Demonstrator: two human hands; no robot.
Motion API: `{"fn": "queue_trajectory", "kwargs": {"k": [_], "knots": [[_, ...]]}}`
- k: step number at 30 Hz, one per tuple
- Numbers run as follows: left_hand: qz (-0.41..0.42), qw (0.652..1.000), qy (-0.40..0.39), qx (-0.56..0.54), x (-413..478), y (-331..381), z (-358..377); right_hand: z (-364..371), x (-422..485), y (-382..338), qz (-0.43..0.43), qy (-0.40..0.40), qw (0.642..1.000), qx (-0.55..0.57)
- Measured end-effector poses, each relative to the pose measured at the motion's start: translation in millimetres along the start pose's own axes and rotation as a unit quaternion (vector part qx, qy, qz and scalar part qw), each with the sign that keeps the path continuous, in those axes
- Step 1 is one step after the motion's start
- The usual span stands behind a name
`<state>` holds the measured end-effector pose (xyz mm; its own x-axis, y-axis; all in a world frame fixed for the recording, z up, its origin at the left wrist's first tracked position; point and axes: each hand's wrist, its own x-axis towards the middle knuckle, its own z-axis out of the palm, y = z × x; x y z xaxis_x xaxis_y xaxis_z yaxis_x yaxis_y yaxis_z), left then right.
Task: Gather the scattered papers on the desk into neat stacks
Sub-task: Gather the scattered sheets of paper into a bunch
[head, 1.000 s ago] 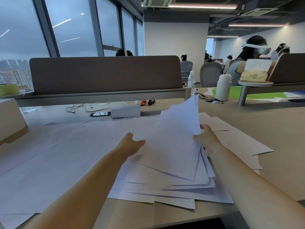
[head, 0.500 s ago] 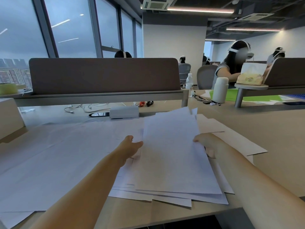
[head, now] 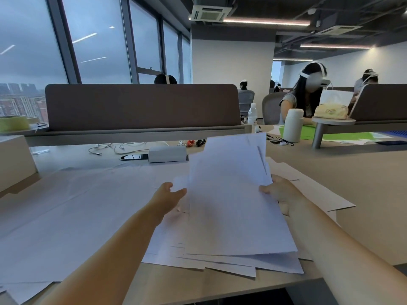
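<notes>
A: Where do things stand?

B: The right hand [head: 278, 193] grips the right edge of a bundle of thin white paper sheets [head: 233, 203], its far end tilted up off the pale wooden surface [head: 363, 183]. The left hand [head: 168, 198] is open beside the bundle's left edge, thumb about touching it, not clamped.

A: The risk?

B: One-sided grip. Loose sheets could slide out leftward or fan apart, since the near edges are already uneven over the messy white sheets [head: 198, 258] below.

A: Anything else?

B: That lower pile overhangs the surface's front edge; a nudge might push sheets to the floor. The large flat white sheet [head: 77, 212] to the left remains ungathered.
</notes>
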<state>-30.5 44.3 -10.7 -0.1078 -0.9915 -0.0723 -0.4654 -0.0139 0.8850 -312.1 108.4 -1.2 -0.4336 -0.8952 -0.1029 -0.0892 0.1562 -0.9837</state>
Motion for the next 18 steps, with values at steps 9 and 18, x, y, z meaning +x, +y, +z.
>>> {"fn": "queue_trajectory", "kwargs": {"k": [9,18], "knots": [[-0.043,0.996,0.077,-0.026,4.7,20.7,-18.5,-9.5,-14.2,-28.9,-0.100,-0.024,0.988,0.120],[0.034,0.992,0.080,-0.096,4.0,18.9,-32.8,-22.0,-9.7,-18.6,-0.073,-0.006,0.982,0.177]]}}
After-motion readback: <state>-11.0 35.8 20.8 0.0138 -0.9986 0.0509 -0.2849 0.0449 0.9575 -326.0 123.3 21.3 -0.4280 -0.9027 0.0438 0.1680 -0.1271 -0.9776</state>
